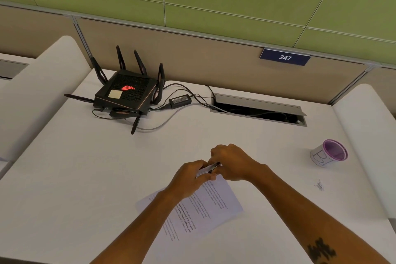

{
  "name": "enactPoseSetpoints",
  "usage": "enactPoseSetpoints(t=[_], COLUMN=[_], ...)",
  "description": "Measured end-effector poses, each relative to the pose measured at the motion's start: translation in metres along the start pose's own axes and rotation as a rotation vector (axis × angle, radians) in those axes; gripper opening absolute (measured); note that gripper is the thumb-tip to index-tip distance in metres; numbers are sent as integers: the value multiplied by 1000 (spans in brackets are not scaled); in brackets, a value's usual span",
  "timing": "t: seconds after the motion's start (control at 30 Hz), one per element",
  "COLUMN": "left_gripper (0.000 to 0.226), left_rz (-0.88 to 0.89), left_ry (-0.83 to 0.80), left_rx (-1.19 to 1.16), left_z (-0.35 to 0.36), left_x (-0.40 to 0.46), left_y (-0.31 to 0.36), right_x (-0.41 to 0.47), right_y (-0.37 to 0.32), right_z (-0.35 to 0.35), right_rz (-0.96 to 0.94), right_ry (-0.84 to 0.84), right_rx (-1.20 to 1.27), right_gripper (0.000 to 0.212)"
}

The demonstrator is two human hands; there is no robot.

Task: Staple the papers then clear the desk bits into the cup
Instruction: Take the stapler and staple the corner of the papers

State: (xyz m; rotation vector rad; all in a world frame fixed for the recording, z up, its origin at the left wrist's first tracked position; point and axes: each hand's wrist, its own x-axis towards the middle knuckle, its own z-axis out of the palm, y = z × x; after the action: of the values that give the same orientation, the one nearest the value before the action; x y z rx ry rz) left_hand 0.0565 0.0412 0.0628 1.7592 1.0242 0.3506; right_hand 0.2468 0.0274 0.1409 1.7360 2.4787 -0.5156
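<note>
Printed papers (211, 206) lie on the white desk (85, 178) in front of me, tilted. At their far corner both hands meet around a small dark stapler (211, 167), mostly hidden by fingers. My left hand (190, 180) grips the stapler and the paper corner from the left. My right hand (232, 162) curls over the stapler from the right. A white cup (327, 153) with a purple inside stands upright at the right. A small heap of tiny desk bits (320, 185) lies just in front of the cup.
A black router (126, 94) with several antennas sits at the back left, with its power brick (179, 100) and cables trailing to an open cable hatch (257, 107). White side dividers flank the desk. A partition with a "247" sign (285, 57) runs behind.
</note>
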Motion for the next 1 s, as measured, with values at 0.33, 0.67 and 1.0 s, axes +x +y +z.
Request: enactPoseSetpoints(t=[0.33,0.67,1.0], left_gripper=[45,12,19], left_rz=[-46,-105,-173], left_ry=[58,188,369], left_rx=[-75,-111,-447], left_z=[-13,-19,-8], left_x=[-7,-17,-25], left_y=[4,15,43], right_x=[-17,-44,-57], right_y=[16,3,-78], right_z=[0,20,62], right_rz=[164,448,585], right_ry=[35,519,752], right_rx=[178,718,906], right_gripper=[46,38,9])
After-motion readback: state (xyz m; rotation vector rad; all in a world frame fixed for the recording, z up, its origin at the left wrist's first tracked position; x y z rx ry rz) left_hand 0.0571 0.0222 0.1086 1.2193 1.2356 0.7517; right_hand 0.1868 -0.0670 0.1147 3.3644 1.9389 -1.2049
